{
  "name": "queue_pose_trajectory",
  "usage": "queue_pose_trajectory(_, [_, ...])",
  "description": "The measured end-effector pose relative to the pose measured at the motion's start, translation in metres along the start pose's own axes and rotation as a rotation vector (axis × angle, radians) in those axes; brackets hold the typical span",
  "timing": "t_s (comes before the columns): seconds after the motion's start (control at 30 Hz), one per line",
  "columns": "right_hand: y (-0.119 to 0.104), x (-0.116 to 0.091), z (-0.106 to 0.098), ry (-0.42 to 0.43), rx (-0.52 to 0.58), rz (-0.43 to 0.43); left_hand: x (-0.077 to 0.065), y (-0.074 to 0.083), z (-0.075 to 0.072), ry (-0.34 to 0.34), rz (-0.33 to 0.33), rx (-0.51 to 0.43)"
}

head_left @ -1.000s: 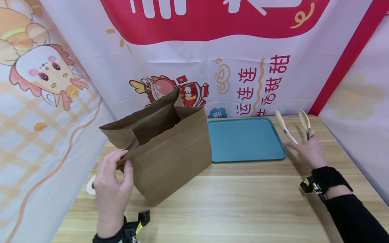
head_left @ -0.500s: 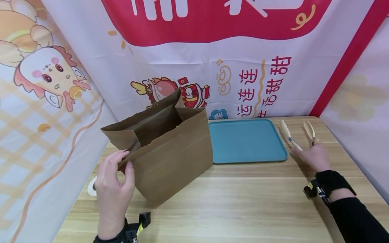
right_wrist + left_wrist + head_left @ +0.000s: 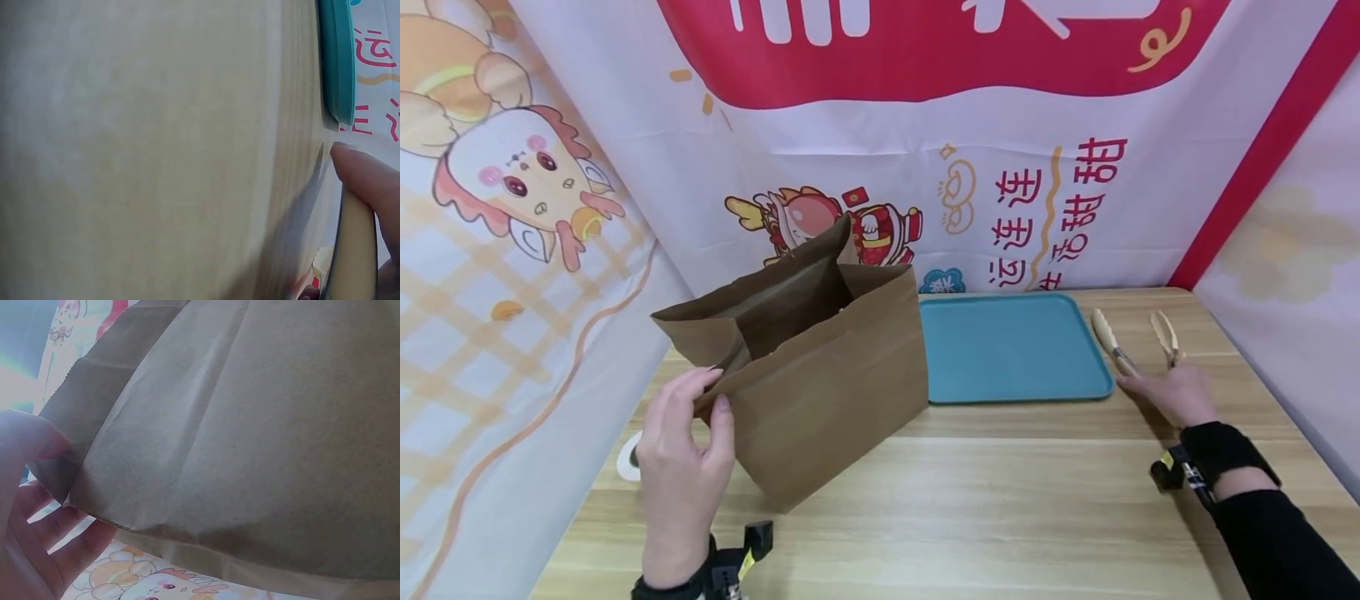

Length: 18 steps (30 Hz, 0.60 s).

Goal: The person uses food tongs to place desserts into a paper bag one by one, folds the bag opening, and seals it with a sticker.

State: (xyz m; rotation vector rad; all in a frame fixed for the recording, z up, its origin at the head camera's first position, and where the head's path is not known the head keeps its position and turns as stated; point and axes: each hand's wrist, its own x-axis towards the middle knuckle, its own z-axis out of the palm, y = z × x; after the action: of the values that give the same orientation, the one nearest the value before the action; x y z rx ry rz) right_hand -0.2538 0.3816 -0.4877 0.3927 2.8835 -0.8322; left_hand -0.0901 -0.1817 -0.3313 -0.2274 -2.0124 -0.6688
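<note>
A brown paper bag (image 3: 831, 408) stands on the table with its mouth open, its inside dark. My left hand (image 3: 683, 475) pinches the bag's rim at the near left corner; in the left wrist view, the thumb lies on one side of the paper (image 3: 250, 425) and the fingers on the other. At the far right, my right hand (image 3: 1180, 396) holds a pair of tongs (image 3: 1107, 333) with cream-coloured heads spread apart, pointing away from me. In the right wrist view, the thumb (image 3: 365, 178) lies along a cream-coloured tong arm (image 3: 355, 250). The hand hides the tongs' rear end.
A blue tray (image 3: 1018, 350) lies flat between the bag and the tongs. A white ring-shaped thing (image 3: 627, 460), partly hidden, sits left of my left hand. Printed cloth walls (image 3: 970, 125) border the wooden table (image 3: 985, 500) at the back and sides.
My right hand has come down toward the table and slightly right with the tongs, whose heads now sit lower. My left hand keeps its pinch on the bag. The head view has shifted slightly.
</note>
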Motion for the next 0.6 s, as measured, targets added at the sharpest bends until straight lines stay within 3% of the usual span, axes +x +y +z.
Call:
queue_pose_trajectory(0.37, [-0.0006, -0.0014, -0.0064, -0.072, -0.083, 0.058, 0.0005, -0.0009, 0.0007, -0.003, 0.000, 0.011])
queue_pose_trajectory(0.6, [0.0005, -0.0007, -0.0096, -0.086, -0.119, 0.039, -0.0012, -0.0013, -0.0002, -0.008, -0.016, 0.032])
